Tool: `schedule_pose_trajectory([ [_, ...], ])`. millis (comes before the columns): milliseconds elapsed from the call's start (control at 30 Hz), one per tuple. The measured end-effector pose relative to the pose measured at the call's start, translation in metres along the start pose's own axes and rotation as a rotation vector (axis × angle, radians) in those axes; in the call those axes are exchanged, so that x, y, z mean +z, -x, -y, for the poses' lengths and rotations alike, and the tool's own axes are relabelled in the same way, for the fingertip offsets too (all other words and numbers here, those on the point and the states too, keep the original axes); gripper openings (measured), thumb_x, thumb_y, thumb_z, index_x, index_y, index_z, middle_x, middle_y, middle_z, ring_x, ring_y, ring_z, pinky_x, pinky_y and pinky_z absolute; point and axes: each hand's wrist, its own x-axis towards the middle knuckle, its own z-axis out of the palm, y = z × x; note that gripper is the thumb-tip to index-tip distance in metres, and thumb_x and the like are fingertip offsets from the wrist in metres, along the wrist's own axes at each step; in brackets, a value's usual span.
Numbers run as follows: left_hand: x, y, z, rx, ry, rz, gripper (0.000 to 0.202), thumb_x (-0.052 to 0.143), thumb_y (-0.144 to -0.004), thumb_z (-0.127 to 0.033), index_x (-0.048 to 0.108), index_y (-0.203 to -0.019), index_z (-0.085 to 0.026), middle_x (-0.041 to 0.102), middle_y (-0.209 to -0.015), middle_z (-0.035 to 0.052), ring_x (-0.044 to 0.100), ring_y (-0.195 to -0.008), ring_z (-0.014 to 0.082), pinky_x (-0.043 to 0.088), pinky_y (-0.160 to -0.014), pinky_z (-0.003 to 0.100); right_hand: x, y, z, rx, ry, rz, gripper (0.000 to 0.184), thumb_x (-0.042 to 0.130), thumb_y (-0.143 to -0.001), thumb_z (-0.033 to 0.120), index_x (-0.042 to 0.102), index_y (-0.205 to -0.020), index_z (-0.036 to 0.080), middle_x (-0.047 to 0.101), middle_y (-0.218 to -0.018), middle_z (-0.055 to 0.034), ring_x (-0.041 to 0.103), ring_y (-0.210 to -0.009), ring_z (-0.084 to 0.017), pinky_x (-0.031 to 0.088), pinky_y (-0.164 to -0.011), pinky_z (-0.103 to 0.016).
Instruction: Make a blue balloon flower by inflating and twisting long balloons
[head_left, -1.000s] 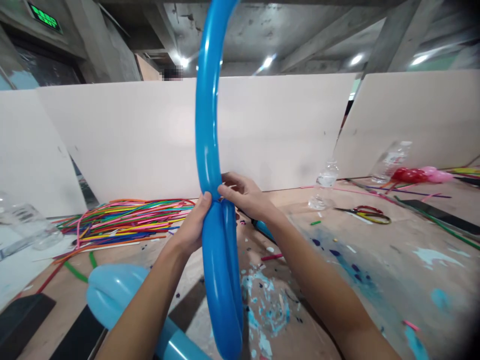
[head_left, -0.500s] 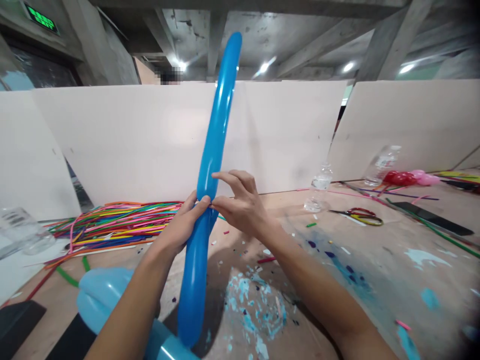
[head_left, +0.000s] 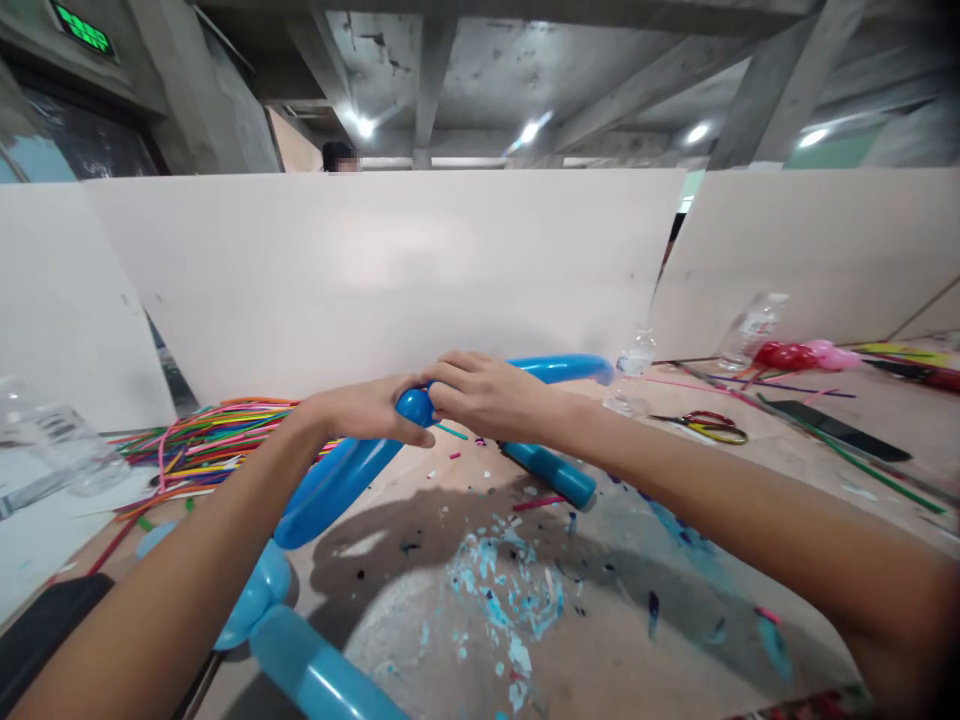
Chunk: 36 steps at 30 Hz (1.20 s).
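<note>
A long dark-blue modelling balloon [head_left: 341,490] lies across both my hands, bent at the middle. My left hand [head_left: 367,410] is closed round it, fingers and thumb about a small round blue bubble that bulges between the hands. Pressed against the bubble's other side is my right hand [head_left: 480,395], its fingers curled on the balloon. One length slants down to the lower left under my left wrist; another sticks out to the right behind my right hand. Whether the bubble is twisted off is hidden by the fingers. Below my left forearm rests a light-blue balloon figure [head_left: 322,665].
A bundle of uninflated balloons [head_left: 202,445] lies at left, near a clear bottle [head_left: 67,445]. A teal tube [head_left: 559,475] lies under my right wrist. Scissors [head_left: 709,428], a bottle [head_left: 634,365] and a black phone-like slab [head_left: 840,430] are at right. White panels [head_left: 390,270] stand behind.
The balloon went from nearly upright to bent across the hands, one end right, the other lower left. My right hand came in against my left, and a small bubble now shows between them.
</note>
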Motion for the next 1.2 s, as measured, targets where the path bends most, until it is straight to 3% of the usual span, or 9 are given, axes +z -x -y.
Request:
schedule_pose_trajectory([
  [133,0.016,-0.006,-0.013,0.020,-0.349,-0.193,0.025,0.061,-0.071,-0.025,0.068,-0.093,-0.018,0.069,-0.077,0.0032,0.061,-0.069,0.0216,0.041,-0.059,0.029,-0.009,0.000,0.003,0.101,0.045,0.082,0.012,0.046,-0.093,0.009,0.054,-0.101,0.014,0.060,-0.111,-0.0113,0.051,-0.097,-0.023,0.041,-0.079,-0.035],
  [233,0.027,-0.009,-0.016,0.033,-0.552,-0.324,0.019,0.054,-0.069,-0.018,0.066,-0.084,-0.019,0.069,-0.075,0.0054,0.063,-0.068,0.0237,0.039,-0.056,0.030,-0.013,-0.001,0.002,0.144,0.037,0.119,0.012,0.044,-0.093,0.008,0.053,-0.098,0.013,0.060,-0.098,-0.0109,0.051,-0.088,-0.022,0.041,-0.074,-0.034],
  [433,0.024,-0.014,-0.017,0.195,-0.890,-0.626,0.024,0.050,-0.075,-0.014,0.064,-0.094,-0.019,0.071,-0.100,0.0112,0.064,-0.098,0.0288,0.048,-0.083,0.038,-0.035,-0.010,-0.018,0.241,-0.251,0.049,0.007,0.046,-0.096,0.016,0.052,-0.095,0.014,0.057,-0.093,-0.0089,0.050,-0.084,-0.019,0.040,-0.072,-0.030],
  [533,0.010,-0.020,-0.017,0.353,-0.996,-0.815,0.033,0.049,-0.080,-0.015,0.060,-0.110,-0.017,0.066,-0.119,0.0111,0.055,-0.118,0.0293,0.035,-0.106,0.046,-0.052,-0.023,-0.031,0.323,-0.349,-0.014,0.008,0.045,-0.096,0.019,0.051,-0.092,0.015,0.056,-0.089,-0.0068,0.049,-0.079,-0.017,0.039,-0.074,-0.029],
  [733,-0.004,-0.029,-0.013,0.402,-1.051,-1.065,0.030,0.051,-0.085,-0.020,0.060,-0.113,-0.024,0.063,-0.119,0.0116,0.052,-0.112,0.0331,0.035,-0.094,0.050,-0.072,-0.045,-0.042,0.571,-0.341,0.001,0.010,0.053,-0.090,0.017,0.051,-0.081,0.015,0.056,-0.085,-0.0078,0.049,-0.077,-0.017,0.038,-0.071,-0.030],
  [867,0.008,-0.024,-0.002,0.514,-1.068,-1.125,0.027,0.054,-0.084,-0.019,0.058,-0.110,-0.024,0.065,-0.108,0.0103,0.056,-0.099,0.0283,0.038,-0.086,0.045,-0.077,-0.040,-0.035,0.818,-0.742,0.075,0.023,0.056,-0.090,0.024,0.050,-0.068,0.016,0.056,-0.068,-0.0040,0.049,-0.064,-0.014,0.040,-0.061,-0.027],
  [1033,0.018,-0.017,0.011,0.639,-0.972,-1.183,0.017,0.055,-0.083,-0.019,0.056,-0.099,-0.025,0.066,-0.103,0.0059,0.055,-0.106,0.0249,0.031,-0.102,0.047,-0.070,-0.028,-0.013,1.146,-1.662,0.134,0.024,0.045,-0.096,0.030,0.057,-0.082,0.015,0.066,-0.076,-0.0089,0.062,-0.068,-0.017,0.054,-0.064,-0.031],
  [1100,0.019,-0.016,0.008,0.587,-0.850,-1.219,0.015,0.056,-0.084,-0.025,0.057,-0.099,-0.026,0.063,-0.109,0.0071,0.051,-0.116,0.0268,0.023,-0.110,0.051,-0.070,-0.030,-0.007,1.123,-1.863,0.125,0.031,0.039,-0.098,0.031,0.060,-0.086,0.012,0.068,-0.081,-0.0120,0.065,-0.073,-0.018,0.057,-0.072,-0.035],
  [1200,0.020,-0.017,-0.008,0.432,-0.642,-1.267,0.029,0.057,-0.084,-0.034,0.054,-0.111,-0.024,0.050,-0.131,0.0126,0.036,-0.132,0.0323,0.013,-0.114,0.055,-0.078,-0.037,-0.007,0.989,-1.843,0.012,0.037,0.035,-0.100,0.031,0.062,-0.083,0.012,0.069,-0.079,-0.0131,0.066,-0.073,-0.020,0.058,-0.073,-0.038],
])
